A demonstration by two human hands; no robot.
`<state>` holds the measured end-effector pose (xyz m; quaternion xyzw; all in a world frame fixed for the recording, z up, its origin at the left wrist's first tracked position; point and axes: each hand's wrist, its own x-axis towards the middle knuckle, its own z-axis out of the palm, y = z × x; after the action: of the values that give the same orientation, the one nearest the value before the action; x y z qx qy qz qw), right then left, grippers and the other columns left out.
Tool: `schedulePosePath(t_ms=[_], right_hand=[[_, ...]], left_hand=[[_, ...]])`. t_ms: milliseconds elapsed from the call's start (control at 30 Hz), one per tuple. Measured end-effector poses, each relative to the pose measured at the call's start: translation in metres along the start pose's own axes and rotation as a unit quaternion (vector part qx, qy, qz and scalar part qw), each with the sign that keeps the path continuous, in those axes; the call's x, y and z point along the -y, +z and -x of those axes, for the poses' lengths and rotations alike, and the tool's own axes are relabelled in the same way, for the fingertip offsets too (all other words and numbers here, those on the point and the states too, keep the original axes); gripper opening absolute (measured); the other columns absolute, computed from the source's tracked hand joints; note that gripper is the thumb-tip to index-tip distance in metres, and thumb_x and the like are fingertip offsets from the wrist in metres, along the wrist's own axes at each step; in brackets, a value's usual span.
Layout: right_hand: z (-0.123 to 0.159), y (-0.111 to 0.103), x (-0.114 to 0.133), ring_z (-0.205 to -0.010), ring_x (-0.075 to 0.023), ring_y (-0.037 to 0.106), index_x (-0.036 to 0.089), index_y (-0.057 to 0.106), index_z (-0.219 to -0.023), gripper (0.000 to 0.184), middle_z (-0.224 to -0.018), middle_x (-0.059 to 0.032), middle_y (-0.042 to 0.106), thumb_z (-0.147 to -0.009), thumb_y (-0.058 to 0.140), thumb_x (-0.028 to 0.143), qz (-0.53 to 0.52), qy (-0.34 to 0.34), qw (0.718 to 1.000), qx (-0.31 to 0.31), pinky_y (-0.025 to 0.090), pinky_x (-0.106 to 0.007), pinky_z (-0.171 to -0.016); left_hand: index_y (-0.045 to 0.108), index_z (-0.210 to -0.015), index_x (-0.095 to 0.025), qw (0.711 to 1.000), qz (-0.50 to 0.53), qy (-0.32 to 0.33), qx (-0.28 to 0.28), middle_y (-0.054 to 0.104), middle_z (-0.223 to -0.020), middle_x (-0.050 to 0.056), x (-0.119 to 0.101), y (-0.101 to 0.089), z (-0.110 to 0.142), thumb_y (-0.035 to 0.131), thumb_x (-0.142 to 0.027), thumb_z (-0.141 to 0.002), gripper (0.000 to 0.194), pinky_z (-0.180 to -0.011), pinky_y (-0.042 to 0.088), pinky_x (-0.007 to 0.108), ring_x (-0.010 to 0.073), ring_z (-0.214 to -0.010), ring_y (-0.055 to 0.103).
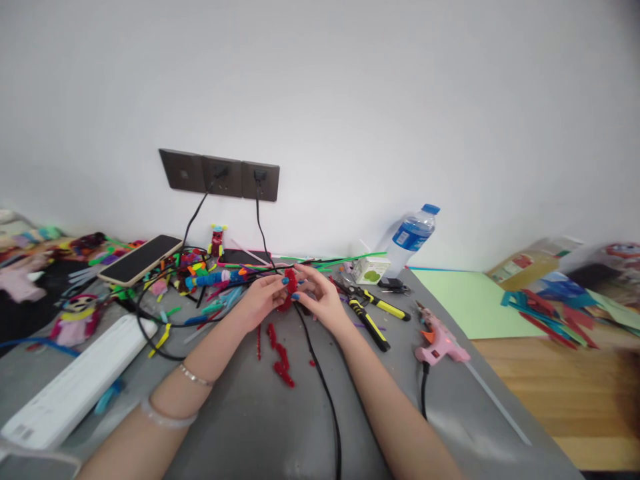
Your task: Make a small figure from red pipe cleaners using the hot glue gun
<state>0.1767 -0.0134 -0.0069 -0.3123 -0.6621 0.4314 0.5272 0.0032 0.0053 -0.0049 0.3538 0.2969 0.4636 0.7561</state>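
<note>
My left hand (264, 303) pinches a red fuzzy pipe-cleaner piece (289, 293) between thumb and fingertips. On its other side, my right hand (320, 298) has its curled fingers and thumb against the same piece. Part of the piece is hidden behind the fingertips. On the grey table below the hands lie loose red pipe-cleaner pieces (283, 365) and a thin twisted red strand (259, 342). A black cable (320, 373) runs under the hands toward the table's near edge.
Yellow-black pliers (370, 325) and a pink glue gun (440, 341) with a glue stick lie right. A tilted water bottle (411, 233) stands by the wall. A white power strip (80, 383), a phone (143, 259) and coloured craft pieces (213, 279) crowd the left.
</note>
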Motion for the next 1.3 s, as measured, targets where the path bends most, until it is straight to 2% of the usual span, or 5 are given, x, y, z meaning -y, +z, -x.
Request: schedulePosePath(t_ms=[233,567,1000,1133,1300], right_hand=[[-0.002,-0.001,0.0,-0.074,-0.0136,0.063,0.023,0.062,-0.12,0.043,-0.106,-0.0058,0.065,-0.081,0.075,0.036,0.0,-0.011,1.0,0.006,0.054,-0.029,-0.072],[-0.001,-0.002,0.002,-0.073,-0.0142,0.061,0.025,0.061,-0.12,0.046,-0.113,-0.0065,0.065,-0.079,0.076,0.036,0.0,0.016,1.0,0.015,0.054,-0.032,-0.072],[-0.001,-0.001,0.003,-0.075,-0.0158,0.06,0.025,0.063,-0.118,0.043,-0.103,-0.0051,0.066,-0.08,0.076,0.039,-0.017,-0.008,1.0,-0.014,0.053,-0.031,-0.072],[-0.002,-0.004,-0.001,-0.092,-0.0204,0.063,0.025,0.064,-0.117,0.045,-0.112,-0.0077,0.065,-0.079,0.077,0.045,-0.009,-0.007,0.999,-0.03,0.052,-0.037,-0.087],[-0.004,-0.003,0.001,-0.123,-0.0255,0.055,0.027,0.068,-0.113,0.042,-0.126,-0.0088,0.061,-0.077,0.079,0.047,-0.052,-0.032,0.998,-0.01,0.041,-0.042,-0.107]], left_hand=[[0.073,-0.088,-0.015,0.999,0.001,-0.033,0.019,0.066,-0.069,0.001,-0.002,0.002,0.002,0.085,-0.029,-0.067,0.028,-0.062,0.042,0.023,0.0123,-0.066,0.06],[0.071,-0.083,-0.015,0.998,-0.024,-0.049,0.024,0.068,-0.075,0.003,-0.005,0.003,0.003,0.08,-0.023,-0.07,0.018,-0.065,0.045,0.023,0.0133,-0.07,0.062],[0.07,-0.084,-0.014,0.999,0.001,-0.029,0.029,0.067,-0.073,0.002,-0.006,0.006,0.005,0.087,-0.032,-0.065,0.031,-0.062,0.045,0.023,0.0111,-0.064,0.06],[0.07,-0.086,-0.014,1.0,0.005,-0.002,0.024,0.067,-0.075,0.001,-0.007,0.007,0.005,0.086,-0.033,-0.067,0.031,-0.061,0.045,0.023,0.01,-0.063,0.058],[0.072,-0.091,-0.015,0.996,0.014,-0.058,0.071,0.07,-0.086,0.005,-0.007,0.011,0.009,0.087,-0.035,-0.068,0.034,-0.067,0.048,0.026,0.0144,-0.075,0.063]])
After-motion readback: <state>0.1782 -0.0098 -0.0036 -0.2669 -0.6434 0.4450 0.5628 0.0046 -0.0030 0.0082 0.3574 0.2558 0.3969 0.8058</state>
